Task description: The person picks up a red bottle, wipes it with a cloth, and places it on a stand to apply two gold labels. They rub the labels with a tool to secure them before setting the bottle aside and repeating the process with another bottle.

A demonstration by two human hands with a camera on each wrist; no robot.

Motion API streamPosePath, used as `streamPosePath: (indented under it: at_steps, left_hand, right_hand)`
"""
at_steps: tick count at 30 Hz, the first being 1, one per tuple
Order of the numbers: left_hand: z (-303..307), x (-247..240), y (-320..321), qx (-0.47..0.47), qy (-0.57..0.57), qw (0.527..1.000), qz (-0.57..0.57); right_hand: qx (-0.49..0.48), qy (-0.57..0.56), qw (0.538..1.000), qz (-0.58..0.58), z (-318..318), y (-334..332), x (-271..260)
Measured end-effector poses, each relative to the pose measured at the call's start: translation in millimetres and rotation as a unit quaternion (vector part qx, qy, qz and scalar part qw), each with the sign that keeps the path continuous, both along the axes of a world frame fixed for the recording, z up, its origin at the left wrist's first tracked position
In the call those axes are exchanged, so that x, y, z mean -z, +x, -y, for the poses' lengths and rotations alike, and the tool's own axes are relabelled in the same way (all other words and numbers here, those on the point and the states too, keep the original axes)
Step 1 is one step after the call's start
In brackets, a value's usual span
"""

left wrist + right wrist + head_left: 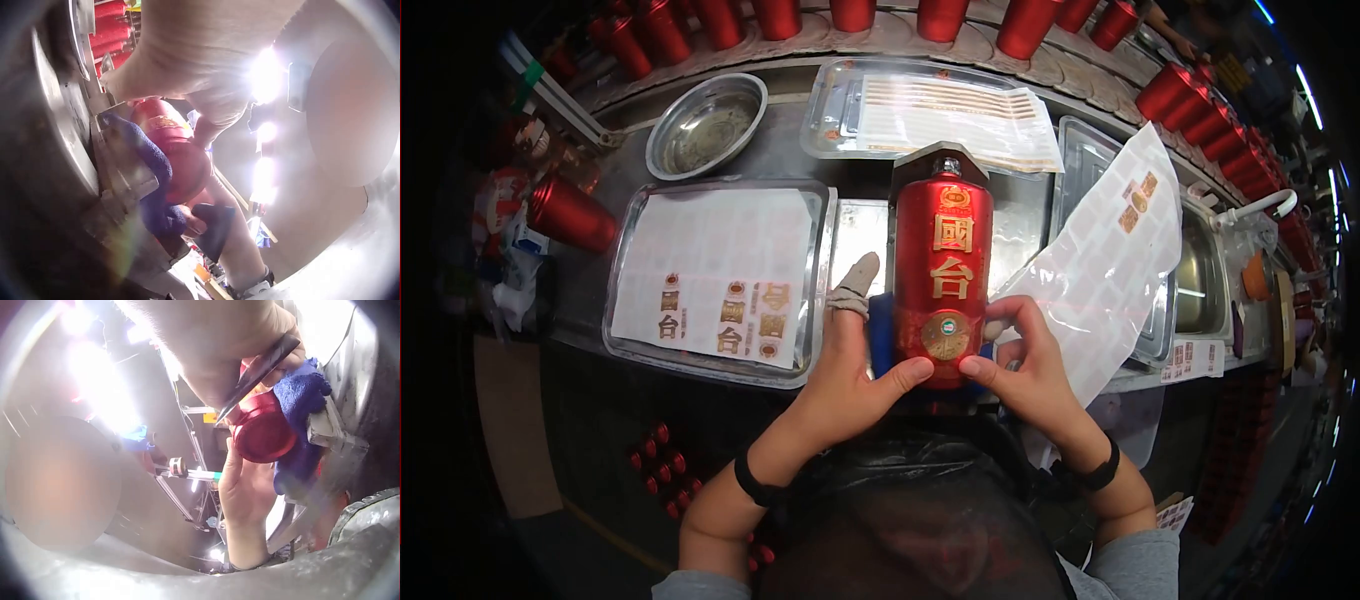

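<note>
Bottle (945, 285), glossy red with raised gold characters and a round gold emblem, lies at the centre of my head view, its neck pointing away from the wearer and its base toward them. Blue cloth (882, 325) shows at both sides of its lower part. I see the left hand (835, 385) open at the bottle's left: its thumb touches the lower body, while a finger in a pale cover (860, 275) stands straight, apart from the glass; its remaining fingers I cannot make out. The right hand (1035, 375) sets its thumb on the lower right edge, and my right wrist view shows it gripping a dark flat blade (259, 375) with a pointed end, close beside the red base. To the left I note a tray (825, 250) bearing a white sheet (710, 235) with gold-and-dark decals along its lower part; behind that, a round metal bowl (710, 125). Beyond the bottle's neck, striped sheets (960, 110) rest in a second tray (825, 110). At the right, a large translucent sheet (1100, 270) with gold decals near its upper end stands between the bottle and a sink (1200, 275). Red bottles (775, 15) line the rear.
</note>
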State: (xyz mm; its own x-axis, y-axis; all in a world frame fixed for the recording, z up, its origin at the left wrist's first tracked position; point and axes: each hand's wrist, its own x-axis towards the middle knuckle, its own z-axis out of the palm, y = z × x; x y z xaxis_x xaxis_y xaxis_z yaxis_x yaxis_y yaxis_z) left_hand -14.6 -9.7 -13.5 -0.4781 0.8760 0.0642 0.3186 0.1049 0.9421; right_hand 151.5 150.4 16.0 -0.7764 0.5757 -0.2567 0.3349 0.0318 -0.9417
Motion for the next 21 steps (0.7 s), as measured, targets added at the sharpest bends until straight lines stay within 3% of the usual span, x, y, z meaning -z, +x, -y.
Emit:
streamPosePath:
  at_steps: [5,7,14,21]
  left_hand:
    - [-1,-3,-4,0.02,0.008,1.0,0.003]
    - [-5,-5,-5,-0.003,0.035,0.998,0.053]
    - [-26,-7,3,-0.046,0.083,0.99,0.107]
    - [-27,-4,6,-0.051,0.087,0.987,0.121]
  right_hand:
    - [-0.003,0.018,1.0,0.004,-3,-1,-3]
    - [0.013,0.004,1.0,-0.007,-6,-2,-3]
    - [0.04,0.106,0.994,-0.01,-5,-22,0]
    - [0.048,0.054,0.997,-0.007,-5,-28,-9]
